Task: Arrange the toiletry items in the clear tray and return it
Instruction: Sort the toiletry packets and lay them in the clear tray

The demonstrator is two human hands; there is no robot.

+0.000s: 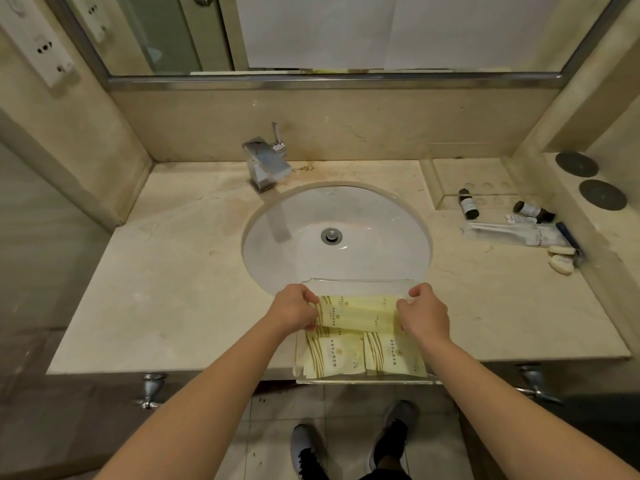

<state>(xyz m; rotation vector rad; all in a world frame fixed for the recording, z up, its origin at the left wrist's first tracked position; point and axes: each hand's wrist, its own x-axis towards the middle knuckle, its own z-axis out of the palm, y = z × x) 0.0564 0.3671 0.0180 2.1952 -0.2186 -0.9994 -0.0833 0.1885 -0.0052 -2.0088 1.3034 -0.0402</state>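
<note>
Tray [367, 378] sits on the tabletop [173, 289] before the sink [381, 209], two yellow packets [363, 355] flat inside. Left hand [294, 308] and right hand [424, 311] each pinch an end of a long packet [358, 313] over its far half.

Left of the sink [337, 233] we have open bench [166, 271]. Behind the sink the tap [266, 164] stands in our way. Right of the sink, bottles [467, 204], a sachet [516, 233] and soaps [561, 258] crowd the bench by the wall.
</note>
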